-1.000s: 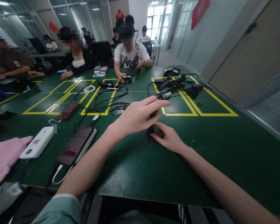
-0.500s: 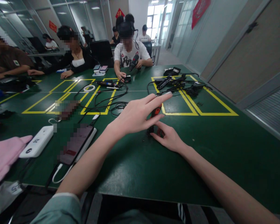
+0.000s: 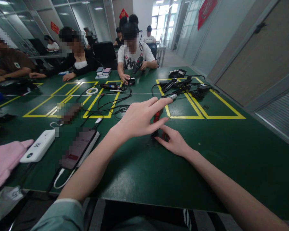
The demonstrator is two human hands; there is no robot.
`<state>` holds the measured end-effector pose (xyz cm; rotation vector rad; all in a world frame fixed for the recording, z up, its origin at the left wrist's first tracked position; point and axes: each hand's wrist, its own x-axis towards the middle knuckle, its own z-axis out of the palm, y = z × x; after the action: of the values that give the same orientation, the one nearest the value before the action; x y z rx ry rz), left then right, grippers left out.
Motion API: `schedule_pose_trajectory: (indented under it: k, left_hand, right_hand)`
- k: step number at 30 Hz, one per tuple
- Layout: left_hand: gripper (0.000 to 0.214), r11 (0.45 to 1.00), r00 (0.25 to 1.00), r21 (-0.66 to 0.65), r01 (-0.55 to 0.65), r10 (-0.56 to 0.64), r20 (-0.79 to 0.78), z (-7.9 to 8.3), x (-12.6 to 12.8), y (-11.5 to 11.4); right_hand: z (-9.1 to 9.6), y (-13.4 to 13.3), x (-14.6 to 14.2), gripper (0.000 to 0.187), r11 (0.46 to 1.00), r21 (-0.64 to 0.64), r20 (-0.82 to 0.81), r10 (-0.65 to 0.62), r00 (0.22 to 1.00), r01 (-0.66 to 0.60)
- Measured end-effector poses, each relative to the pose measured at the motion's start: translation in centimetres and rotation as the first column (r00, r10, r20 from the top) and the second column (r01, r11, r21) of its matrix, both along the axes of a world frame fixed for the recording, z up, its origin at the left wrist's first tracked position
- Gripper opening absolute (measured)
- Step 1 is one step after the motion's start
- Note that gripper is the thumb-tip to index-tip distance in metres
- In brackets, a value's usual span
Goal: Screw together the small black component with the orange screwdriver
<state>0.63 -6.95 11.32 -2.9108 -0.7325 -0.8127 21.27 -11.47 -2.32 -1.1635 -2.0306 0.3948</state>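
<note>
My left hand (image 3: 141, 118) reaches across from the left with its thumb and index finger stretched out and apart. Behind the gap between them stands a red and black handheld tool (image 3: 156, 117), mostly hidden by this hand, so its exact kind does not show. Low on the tool, at its black lower end, the thumb and fingers of my right hand (image 3: 174, 142) are closed. Just past the left index fingertip lies a small grey piece (image 3: 173, 96); what it belongs to is unclear.
Black cables (image 3: 195, 88) lie tangled on the green table (image 3: 183, 186) beyond my hands. To the left are a phone (image 3: 79, 146), a white power strip (image 3: 39, 146) and pink cloth (image 3: 7, 160). Across sits a person holding a power drill (image 3: 138, 64).
My left index finger has drawn back slightly to the left, uncovering the grey piece. The tool's visible red part sits a little further left. My right hand has stayed in place.
</note>
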Motion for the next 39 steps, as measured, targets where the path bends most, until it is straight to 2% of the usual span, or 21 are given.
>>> schedule_pose_trajectory:
  k: [7,10,13,18,25,30,39]
  left_hand:
    - [0.062,1.000,1.000,0.009,-0.021,0.021,-0.020,0.00,0.18,0.01]
    - [0.062,0.999,0.999,-0.001,-0.037,0.037,-0.024,-0.06,0.28,-0.07]
    - [0.066,1.000,1.000,-0.022,-0.017,0.017,-0.025,0.05,0.27,-0.16]
    - [0.062,0.999,1.000,-0.014,0.029,-0.029,0.007,-0.04,0.15,0.17]
    - [0.069,0.998,0.999,-0.031,0.049,-0.049,0.013,-0.13,-0.09,0.28]
    - [0.066,0.999,0.999,-0.006,0.035,-0.035,0.009,-0.30,0.00,0.61]
    - [0.066,0.998,0.998,-0.012,0.059,-0.059,0.012,-0.20,-0.06,0.52]
  right_hand:
    - [-0.20,0.03,0.02,0.043,1.000,0.019,-0.006,0.009,1.000,-0.009]
    - [-0.30,0.10,0.07,0.039,1.000,0.019,-0.001,0.005,1.000,-0.005]
    - [-0.27,0.09,0.06,0.036,1.000,0.015,-0.005,0.008,1.000,-0.007]
    - [-0.03,-0.02,-0.06,0.042,1.000,0.011,-0.005,0.007,1.000,-0.007]
    - [0.06,-0.02,-0.04,0.035,1.000,-0.013,0.003,0.007,1.000,-0.007]
    - [0.08,-0.01,-0.07,0.039,1.000,0.001,0.007,0.008,1.000,-0.008]
    - [0.09,-0.06,-0.07,0.036,1.000,-0.005,0.005,0.008,1.000,-0.008]
